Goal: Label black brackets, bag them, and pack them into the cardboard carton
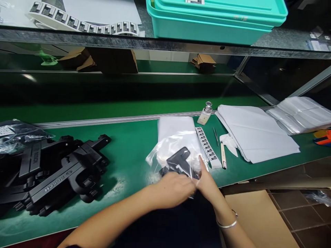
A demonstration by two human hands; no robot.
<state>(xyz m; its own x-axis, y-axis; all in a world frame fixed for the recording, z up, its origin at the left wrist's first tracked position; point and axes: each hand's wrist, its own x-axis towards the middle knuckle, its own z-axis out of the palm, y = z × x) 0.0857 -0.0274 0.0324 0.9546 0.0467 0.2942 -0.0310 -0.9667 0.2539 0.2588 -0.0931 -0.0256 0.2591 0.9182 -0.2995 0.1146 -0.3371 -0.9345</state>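
Observation:
A clear plastic bag [157, 153] with a black plastic part [179, 158] in it lies at the bench's front edge. My left hand [177, 187] is closed on the bag's near end, its fingers curled and partly hidden. Beside it, my right hand [205, 181] grips the same end from the right, with one finger stretched upward along the bag. Under the bag's far side is a stack of clear bags [177, 125]. To the right of the stack lies a strip of printed labels [207, 146].
Black BOSCH-marked parts [62, 175] are piled at the left. Right of the labels are tweezers [215, 136], a cutter knife [223, 155], a small bottle [205, 113] and white sheets [256, 131]. A shelf [103, 41] with a turquoise bin [207, 26] crosses above.

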